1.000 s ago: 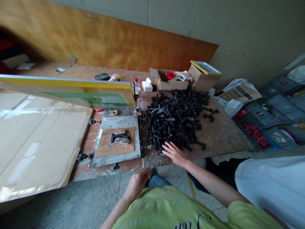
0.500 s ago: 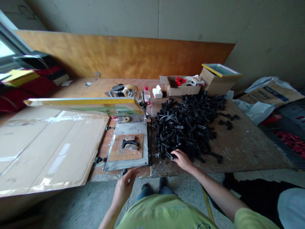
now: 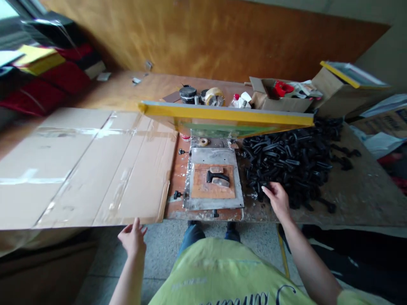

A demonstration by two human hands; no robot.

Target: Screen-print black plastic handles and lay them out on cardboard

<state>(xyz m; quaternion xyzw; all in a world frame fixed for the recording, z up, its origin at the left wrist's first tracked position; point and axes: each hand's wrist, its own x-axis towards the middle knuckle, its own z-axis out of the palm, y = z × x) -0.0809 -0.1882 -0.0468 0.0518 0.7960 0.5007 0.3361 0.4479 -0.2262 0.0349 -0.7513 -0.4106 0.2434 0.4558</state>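
Note:
My right hand [image 3: 278, 200] is at the near left edge of a heap of black plastic handles [image 3: 292, 156], thumb and fingers closed on one of them, which is mostly hidden. My left hand [image 3: 133, 238] hangs at the front edge of a flattened cardboard sheet [image 3: 133, 178], fingers apart and holding nothing. Between the hands, a single black plastic handle [image 3: 218, 176] lies on a brown pad [image 3: 200, 190] on a grey metal plate [image 3: 214, 204]. Behind the plate, a yellow-edged screen frame [image 3: 229, 113] is raised and reaches over the heap.
Black knobs [image 3: 178, 195] flank the plate. Farther back are a dark tub [image 3: 187, 94], tape rolls [image 3: 214, 97], a red-capped bottle [image 3: 235, 100] and an open carton [image 3: 286, 102]. Stacked red and black bundles [image 3: 41, 89] are at the left. Dark clothing of another person [image 3: 356, 258] shows lower right.
The view has turned left. The screen frame has shifted right relative to the plate, now over the heap. My left hand has moved left from the plate to the cardboard; my right stays at the heap.

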